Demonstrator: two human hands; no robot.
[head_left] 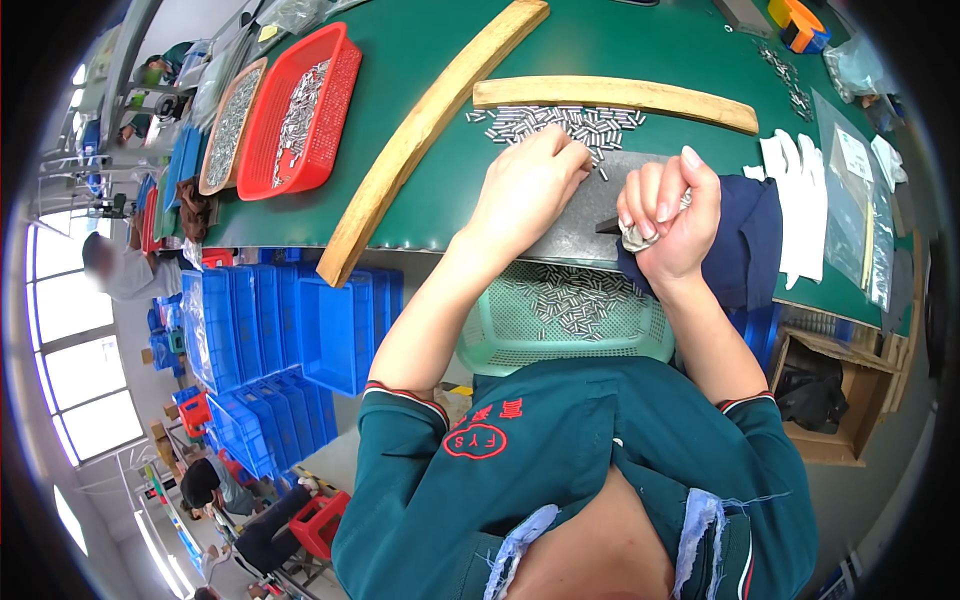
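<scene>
My left hand (530,190) is over the near edge of a pile of small silver metal pins (610,122), its fingers curled down. What its fingertips hold, if anything, is hidden. My right hand (672,215) is closed around a tool with a dark flat end (607,227) and a pale, crumpled wrapping (637,238); the rest is covered by my fingers. Both hands are above a dark grey plate (570,230) at the table's near edge. Below that edge, in front of my body, a light green basket (490,335) holds more pins.
Two wooden bars (400,165) (620,92) border the pile. A red basket (335,130) with pins stands left. A navy cloth (755,235), white gloves (795,200) and a clear plastic bag (850,220) lie right. Blue crates (335,335) are stacked lower left; a cardboard box (850,425) sits lower right.
</scene>
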